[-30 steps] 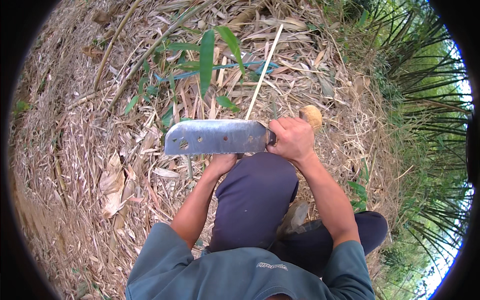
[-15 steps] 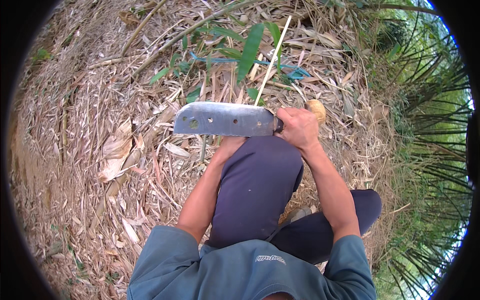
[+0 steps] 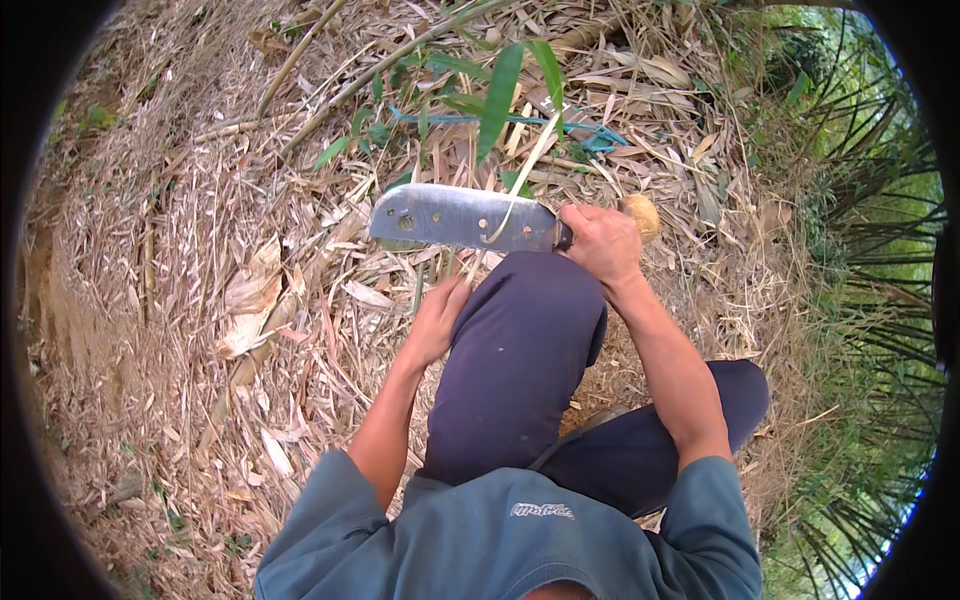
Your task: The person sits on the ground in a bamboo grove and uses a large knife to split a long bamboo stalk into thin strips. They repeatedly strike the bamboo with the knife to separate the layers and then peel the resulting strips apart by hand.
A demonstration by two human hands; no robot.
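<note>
My right hand [image 3: 600, 243] grips the wooden handle [image 3: 641, 212] of a broad steel cleaver [image 3: 455, 217]. Its blade lies flat, pointing left, above my raised knee [image 3: 525, 330] in dark blue trousers. A thin pale bamboo strip [image 3: 527, 170] crosses the blade and runs up and away over the ground. My left hand [image 3: 437, 322] is lower, beside the knee under the blade, fingers curled around a thin green stalk [image 3: 418, 285]; how firmly it holds is hard to see.
Dry bamboo leaves and husks [image 3: 250, 300] cover the sloping ground. Green bamboo leaves [image 3: 500, 90] and a blue cord [image 3: 520, 122] lie ahead. Dense green foliage [image 3: 860, 250] rises on the right. My other leg [image 3: 690, 420] is folded to the right.
The view has shifted, so the cleaver and hands sit lower in the picture. The pale strip now lies across the blade. My left hand stays under the blade beside the knee.
</note>
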